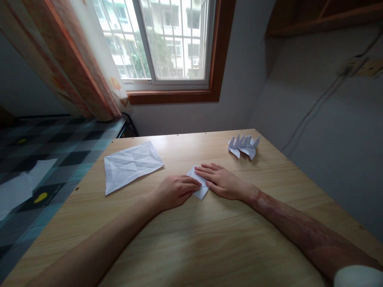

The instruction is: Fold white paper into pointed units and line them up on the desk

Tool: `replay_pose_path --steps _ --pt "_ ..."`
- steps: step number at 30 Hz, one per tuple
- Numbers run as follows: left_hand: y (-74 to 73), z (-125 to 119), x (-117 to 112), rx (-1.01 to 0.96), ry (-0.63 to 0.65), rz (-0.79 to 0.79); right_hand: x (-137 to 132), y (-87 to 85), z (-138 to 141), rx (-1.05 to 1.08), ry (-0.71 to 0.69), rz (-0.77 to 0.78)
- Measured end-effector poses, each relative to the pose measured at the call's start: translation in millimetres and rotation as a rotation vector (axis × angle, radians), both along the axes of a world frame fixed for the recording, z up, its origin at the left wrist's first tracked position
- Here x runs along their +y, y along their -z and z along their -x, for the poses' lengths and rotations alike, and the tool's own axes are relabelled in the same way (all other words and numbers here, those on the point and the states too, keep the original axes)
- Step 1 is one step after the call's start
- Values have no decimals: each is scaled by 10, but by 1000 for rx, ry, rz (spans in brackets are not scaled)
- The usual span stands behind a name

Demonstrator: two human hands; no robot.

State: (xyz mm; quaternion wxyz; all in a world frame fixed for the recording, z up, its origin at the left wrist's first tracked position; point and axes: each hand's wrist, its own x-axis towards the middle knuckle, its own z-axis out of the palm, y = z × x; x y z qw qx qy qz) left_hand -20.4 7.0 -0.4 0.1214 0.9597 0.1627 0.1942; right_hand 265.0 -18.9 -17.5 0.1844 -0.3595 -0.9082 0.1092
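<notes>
Lying on the table [185,251], the small folded paper [201,194] is partly covered from either side: the left hand [178,190] rests on it with fingers bent (whether they pinch a layer, I cannot tell), while the right hand [220,181] lies flat, fingers extended across it, gripping nothing. It should handle as almost weightless, stiffer where layers stack, yet easy to tear or miscrease, and apt to slide unless pinned. A sound hold would be a flat press on its body plus a light fingertip pinch at the bare near corner. The creased sheet [133,165] and spiky paper model [243,147] lie well apart.
</notes>
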Motion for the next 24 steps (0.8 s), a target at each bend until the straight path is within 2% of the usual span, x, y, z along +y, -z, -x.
replay_pose_path --steps 8,16,20,24 --pt "-48 20 -19 -7 140 37 13 22 -3 -27 104 4" --pt "-98 -26 -109 -45 196 67 -11 -5 -2 -30 62 -7" --pt "-78 -36 -108 -91 104 -26 -10 -25 5 -8 88 -24" --pt "-76 -34 -100 -67 -140 -162 1 -37 -1 48 105 -100"
